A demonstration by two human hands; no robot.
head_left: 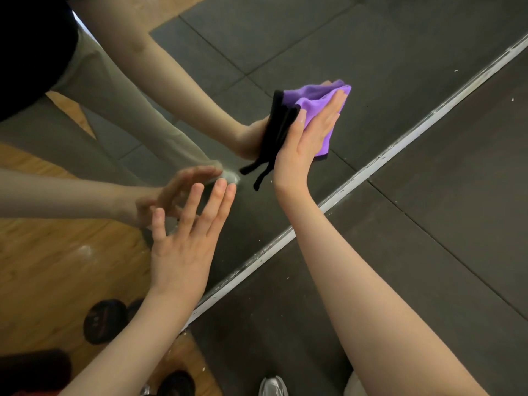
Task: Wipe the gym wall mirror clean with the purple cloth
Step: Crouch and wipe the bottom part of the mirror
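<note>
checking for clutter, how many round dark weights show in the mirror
2, maybe more hidden: one dark round weight reflected lower left on the wood floor, another near the bottom edge.

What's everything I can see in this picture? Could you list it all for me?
purple cloth: one, purple with black trim and dangling black straps, pressed flat against the mirror.
mirror: one, wall-mounted, fills the upper left; reflects arms, trousers and floor.
mirror frame: one pale strip, speckled, along the mirror's bottom edge.
floor mats: dark grey tiles, right and bottom.
wood floor: light brown, seen at lower left.
round weights: dark, at lower left; count unclear.
shoe: one, silvery, bottom edge.
left hand: one, fingers spread, at the mirror with nothing in it.
right hand: one, flat fingers pressing the cloth.
</note>
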